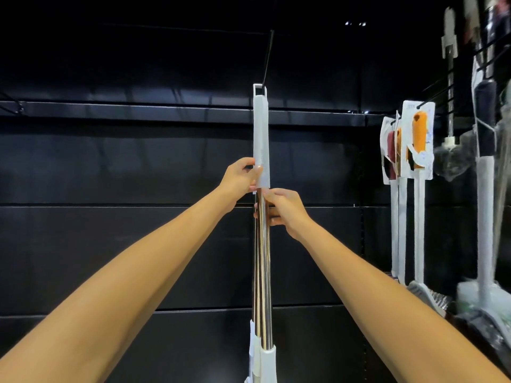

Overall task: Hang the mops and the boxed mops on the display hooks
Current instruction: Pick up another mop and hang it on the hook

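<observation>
Dark panel wall point(110, 167) behind, ribbed by horizontal rails, matte and nearly black. Right of the mop point(262, 244): carded brushes point(417, 139) with orange heads on white stems, hung from wall pegs; further right, more hung mops point(485, 172) with white and dark handles, wrapped in clear film. Nothing between those and the mop — well apart.

Mop at centre frame, long axis upright, handle end up, lower end out of view at the bottom edge. White grip sleeve point(261, 139) on top, matte, with a rectangular hanging loop at its tip; below it a shiny chrome tube, two shafts side by side, ending in white plastic collars. Thin black hook point(267, 59) slanting down from above, its tip right at the loop — through it or just against it, cannot tell.

Left hand point(239, 179) closed around the sleeve's lower end, thumb on its front. Right hand point(284, 210) just below, fingers wrapped round the chrome tube.
</observation>
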`<action>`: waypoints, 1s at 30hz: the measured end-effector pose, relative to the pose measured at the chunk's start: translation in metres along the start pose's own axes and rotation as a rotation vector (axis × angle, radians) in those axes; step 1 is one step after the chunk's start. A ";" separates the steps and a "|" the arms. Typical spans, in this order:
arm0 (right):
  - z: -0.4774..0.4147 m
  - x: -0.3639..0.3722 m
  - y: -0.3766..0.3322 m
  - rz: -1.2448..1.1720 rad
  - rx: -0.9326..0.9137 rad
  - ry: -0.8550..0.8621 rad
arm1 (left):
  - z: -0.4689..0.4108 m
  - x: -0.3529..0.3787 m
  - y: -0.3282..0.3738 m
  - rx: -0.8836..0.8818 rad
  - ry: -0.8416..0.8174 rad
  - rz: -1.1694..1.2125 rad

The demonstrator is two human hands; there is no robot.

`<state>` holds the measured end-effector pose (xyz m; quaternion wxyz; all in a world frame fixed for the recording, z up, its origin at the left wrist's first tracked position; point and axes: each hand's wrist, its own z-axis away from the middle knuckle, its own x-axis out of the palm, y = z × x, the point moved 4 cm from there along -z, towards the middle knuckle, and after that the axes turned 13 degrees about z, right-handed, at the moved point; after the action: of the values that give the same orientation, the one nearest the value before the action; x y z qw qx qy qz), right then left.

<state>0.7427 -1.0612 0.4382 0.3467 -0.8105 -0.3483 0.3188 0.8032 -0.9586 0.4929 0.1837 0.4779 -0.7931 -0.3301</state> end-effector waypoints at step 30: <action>0.070 0.031 0.027 0.915 -0.093 0.263 | 0.110 -0.059 -0.044 -0.022 -0.197 -1.024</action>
<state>0.7164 -1.0269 0.3690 0.1753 -0.9287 0.0775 0.3175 0.7923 -0.8826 0.3850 -0.0718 0.7694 -0.4677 -0.4291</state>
